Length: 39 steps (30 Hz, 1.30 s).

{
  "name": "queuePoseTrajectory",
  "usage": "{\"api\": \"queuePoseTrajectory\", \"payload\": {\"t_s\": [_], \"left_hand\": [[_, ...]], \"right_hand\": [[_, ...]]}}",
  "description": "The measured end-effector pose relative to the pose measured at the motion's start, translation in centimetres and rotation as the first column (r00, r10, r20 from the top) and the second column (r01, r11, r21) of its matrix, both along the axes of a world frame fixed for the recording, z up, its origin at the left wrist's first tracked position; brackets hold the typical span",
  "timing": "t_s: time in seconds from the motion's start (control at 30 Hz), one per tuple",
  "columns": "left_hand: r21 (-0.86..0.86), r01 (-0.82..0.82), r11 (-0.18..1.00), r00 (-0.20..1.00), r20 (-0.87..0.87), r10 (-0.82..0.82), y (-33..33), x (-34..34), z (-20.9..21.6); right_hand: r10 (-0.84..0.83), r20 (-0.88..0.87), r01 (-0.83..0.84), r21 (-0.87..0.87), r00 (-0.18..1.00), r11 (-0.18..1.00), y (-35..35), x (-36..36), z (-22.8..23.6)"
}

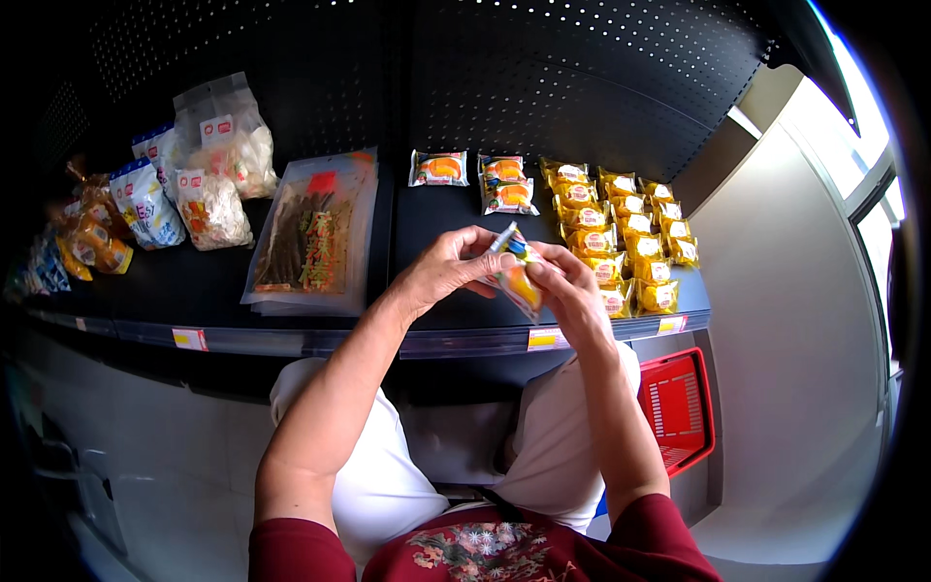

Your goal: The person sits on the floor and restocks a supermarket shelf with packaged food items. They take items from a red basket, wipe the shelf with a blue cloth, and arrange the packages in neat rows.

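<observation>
Red bskt (705, 403) low R, clr pouches (312, 233) & blue/wht bags (147, 206) L

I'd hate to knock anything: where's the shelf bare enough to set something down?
The shelf is bare between the bags and its front edge, left of the flat pouches. Another patch lies between the pouches and yellow packets, in front of the orange packets, partly hidden by the left hand and right hand. Crowded: among the yellow packets and the bags.

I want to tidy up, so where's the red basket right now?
In the head view, the red basket is at the right, below the shelf, beside the person's white-trousered right leg.
</observation>
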<state>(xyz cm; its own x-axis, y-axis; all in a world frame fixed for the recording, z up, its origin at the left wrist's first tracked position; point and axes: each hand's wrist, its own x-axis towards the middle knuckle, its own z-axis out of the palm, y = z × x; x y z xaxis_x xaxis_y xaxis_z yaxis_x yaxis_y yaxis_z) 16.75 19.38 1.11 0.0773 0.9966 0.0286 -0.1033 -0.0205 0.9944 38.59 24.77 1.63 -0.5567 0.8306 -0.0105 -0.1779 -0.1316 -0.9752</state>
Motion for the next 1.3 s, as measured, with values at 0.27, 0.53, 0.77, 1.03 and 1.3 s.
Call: {"api": "queuePoseTrajectory", "payload": {"t_s": [0.27,0.53,0.77,1.03,1.3], "left_hand": [[-0.121,-0.194,0.973,0.981,-0.053,0.189,0.4,-1.0,-1.7],[-0.171,-0.31,0.935,0.95,-0.025,0.31,1.4,-0.9,-3.0],[-0.213,-0.347,0.914,0.936,-0.024,0.35,2.3,-1.0,-4.3],[-0.229,-0.356,0.906,0.931,0.0,0.365,3.2,-1.3,-4.9],[-0.231,-0.414,0.881,0.897,0.061,0.437,3.8,-0.9,-4.8]], "right_hand": [[-0.621,-0.146,0.638,0.201,0.77,0.744,-3.3,16.6,0.7],[-0.855,0.26,0.852,0.166,0.449,0.497,-8.2,34.5,-20.2],[-0.627,0.587,0.745,0.061,0.512,0.665,-13.3,35.4,-31.3],[-0.751,0.41,0.596,0.458,0.517,0.66,-4.9,28.0,-17.6],[-0.531,0.092,0.328,0.694,0.842,0.641,3.0,8.6,1.3]]}}
